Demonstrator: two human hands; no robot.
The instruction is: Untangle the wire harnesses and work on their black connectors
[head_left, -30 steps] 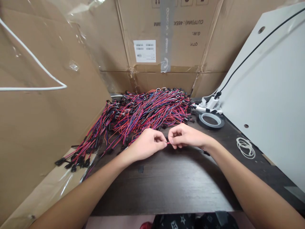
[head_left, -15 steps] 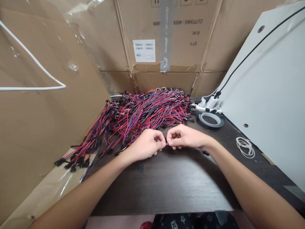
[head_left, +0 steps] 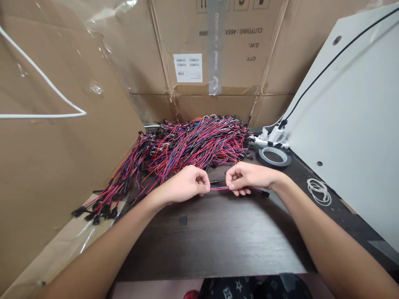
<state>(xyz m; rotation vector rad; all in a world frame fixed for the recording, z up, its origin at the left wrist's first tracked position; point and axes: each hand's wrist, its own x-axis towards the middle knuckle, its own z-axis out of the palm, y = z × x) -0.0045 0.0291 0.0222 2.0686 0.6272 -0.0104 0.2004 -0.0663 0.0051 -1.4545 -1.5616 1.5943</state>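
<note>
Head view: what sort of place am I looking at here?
Likely a makeshift wiring workspace: a heap of red and blue wires on a dark table, a roll of tape at the right, and cardboard standing behind.

Passage nearest me: over the front of the bench (head_left: 224, 245), between my forearms (head_left: 118, 243); a small dark patch (head_left: 183, 220) lies flat there. Between my left grip (head_left: 190, 185) and right grip (head_left: 249, 176), a straight two-wire lead (head_left: 220, 188) bars the gap. Forward: heaped wire harnesses (head_left: 199, 143) obstruct, cardboard box (head_left: 230, 62) upright behind. Left: cardboard panel (head_left: 62, 158). Right: tape roll (head_left: 263, 161) beyond my wrist; coiled cord (head_left: 319, 192) between my forearm and the white panel (head_left: 346, 116), which closes that side.
</note>
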